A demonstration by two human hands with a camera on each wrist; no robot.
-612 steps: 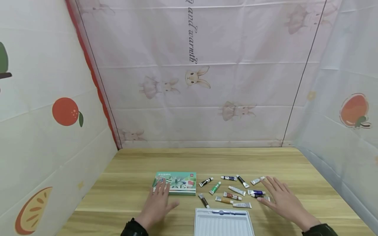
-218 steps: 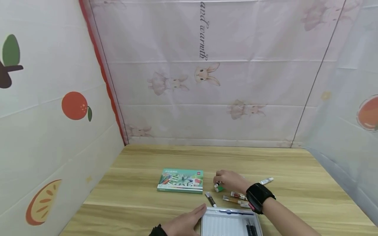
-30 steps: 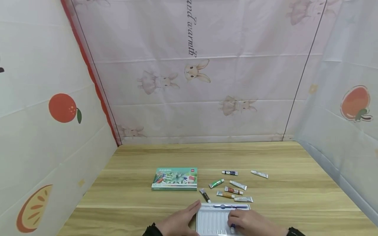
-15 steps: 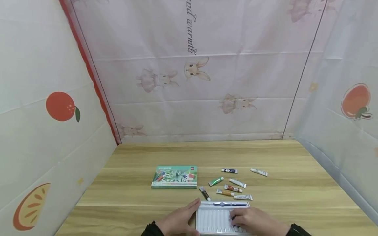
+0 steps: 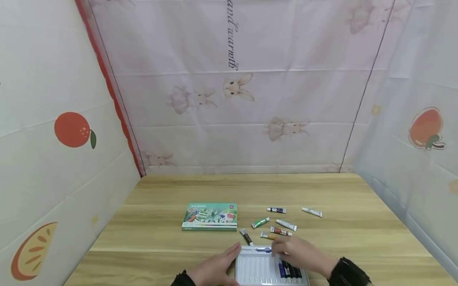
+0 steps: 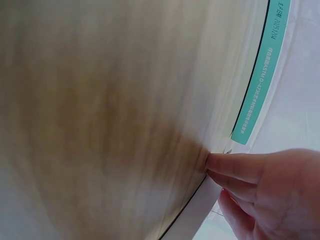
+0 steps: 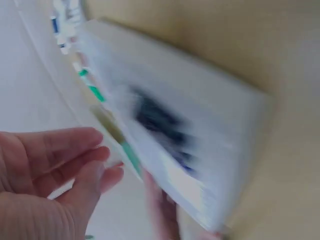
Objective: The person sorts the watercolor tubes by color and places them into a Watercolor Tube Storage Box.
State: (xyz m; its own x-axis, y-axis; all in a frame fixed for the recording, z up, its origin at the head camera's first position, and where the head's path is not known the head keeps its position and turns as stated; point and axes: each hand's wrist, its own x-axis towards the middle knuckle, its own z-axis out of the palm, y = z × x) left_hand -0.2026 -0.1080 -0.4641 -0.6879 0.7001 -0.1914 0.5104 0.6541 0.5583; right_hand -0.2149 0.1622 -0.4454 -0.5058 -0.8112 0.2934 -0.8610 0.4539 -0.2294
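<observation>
From my station: shallow white plastic tray with a grooved floor [image 5: 252,265] sits at the near side of the pale wood-grain table [image 5: 168,194]. Left hand [image 5: 216,268] at its left rim, fingers outstretched, touching, gripping nothing. Right hand [image 5: 302,254] over the tray's far edge, fingers loosely bent; right wrist view blurs, but I find nothing between thumb and fingertips. Step in hand, I judge: setting tubes side by side in the grooves. Done well, I'd want left fingers firm on the rim against sliding, each tube lowered flat and snug to its neighbour, caps all one way, fingers lifted straight off. Counts: one tray; in its right part, about four small dark blue-and-black paint tubes [image 5: 290,272]; one slim blue brush [image 5: 262,250] in the far slot, partly behind the right hand. Loose beyond, seven visible: one navy tube [image 5: 276,210], one green tube [image 5: 260,223], one red-brown tube [image 5: 280,231], one ochre tube [image 5: 267,235], one dark brown tube [image 5: 246,237], two silvery-white tubes [image 5: 286,225]. The hand may cover another. One flat teal printed box [image 5: 211,217], left of them.
</observation>
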